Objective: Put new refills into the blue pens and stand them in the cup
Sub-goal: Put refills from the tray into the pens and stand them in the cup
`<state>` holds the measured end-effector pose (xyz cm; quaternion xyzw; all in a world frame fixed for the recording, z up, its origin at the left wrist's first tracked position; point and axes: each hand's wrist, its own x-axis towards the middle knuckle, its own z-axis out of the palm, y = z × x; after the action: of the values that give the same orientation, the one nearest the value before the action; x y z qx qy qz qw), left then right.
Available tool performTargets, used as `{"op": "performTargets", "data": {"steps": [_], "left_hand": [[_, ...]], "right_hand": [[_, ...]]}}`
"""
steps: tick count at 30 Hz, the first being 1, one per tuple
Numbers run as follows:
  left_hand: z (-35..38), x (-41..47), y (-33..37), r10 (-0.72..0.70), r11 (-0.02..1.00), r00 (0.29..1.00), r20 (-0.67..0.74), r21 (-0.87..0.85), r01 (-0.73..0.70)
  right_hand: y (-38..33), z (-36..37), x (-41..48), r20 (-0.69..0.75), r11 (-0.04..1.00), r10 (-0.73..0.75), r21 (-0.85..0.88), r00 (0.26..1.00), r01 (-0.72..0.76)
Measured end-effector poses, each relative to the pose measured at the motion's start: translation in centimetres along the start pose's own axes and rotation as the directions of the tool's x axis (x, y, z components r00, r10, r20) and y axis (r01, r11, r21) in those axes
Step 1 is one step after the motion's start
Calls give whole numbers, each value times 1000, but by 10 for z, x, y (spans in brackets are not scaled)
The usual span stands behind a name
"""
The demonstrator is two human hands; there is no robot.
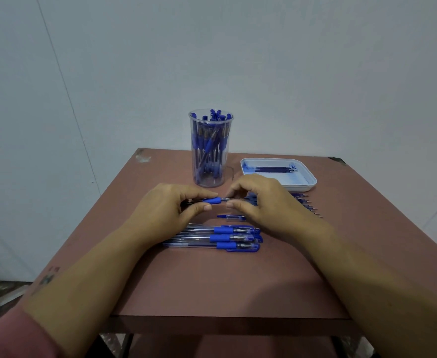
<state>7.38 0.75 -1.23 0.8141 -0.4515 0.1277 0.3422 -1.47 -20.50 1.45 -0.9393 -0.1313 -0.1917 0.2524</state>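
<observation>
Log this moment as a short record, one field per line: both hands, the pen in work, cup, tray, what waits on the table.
left hand: pinches the pen at its blue grip
right hand: pinches the same pen nearer its tip
cup: upright at the back of the table, holds many blue pens
tray: right of the cup, a few refills inside
pen row: capped pens side by side, nearest the person
loose pen part: between the hands and the row

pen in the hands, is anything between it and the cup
Nothing visible does. The pen, pinched by the left hand and the right hand, is just in front of the cup, with only bare table between. The cup already holds many pens.
</observation>
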Motion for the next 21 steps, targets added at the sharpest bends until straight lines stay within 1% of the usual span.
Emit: {"op": "performTargets", "data": {"steps": [3,7,12,15,17,21], "left_hand": [[0,0,0,6,1000,1000,1,-2,-6],[0,0,0,18,1000,1000,-1,-6,-18],[0,-1,2,19,1000,1000,-3,-12,-19],[0,0,1,18,1000,1000,6,-12,-18],[0,0,1,15,1000,1000,7,-13,-15],[1,0,1,19,1000,1000,-1,-20,-19]], "right_hand": [[2,0,0,11,999,7,-45,1000,-7],[0,-2,-1,13,1000,4,6,1000,-4],[1,0,0,41,997,19,-70,999,-16],[1,-1,-1,70,999,46,7,996,-47],[1,-1,-2,55,999,26,24,998,-27],[0,0,0,27,999,6,-34,1000,-5]]}}
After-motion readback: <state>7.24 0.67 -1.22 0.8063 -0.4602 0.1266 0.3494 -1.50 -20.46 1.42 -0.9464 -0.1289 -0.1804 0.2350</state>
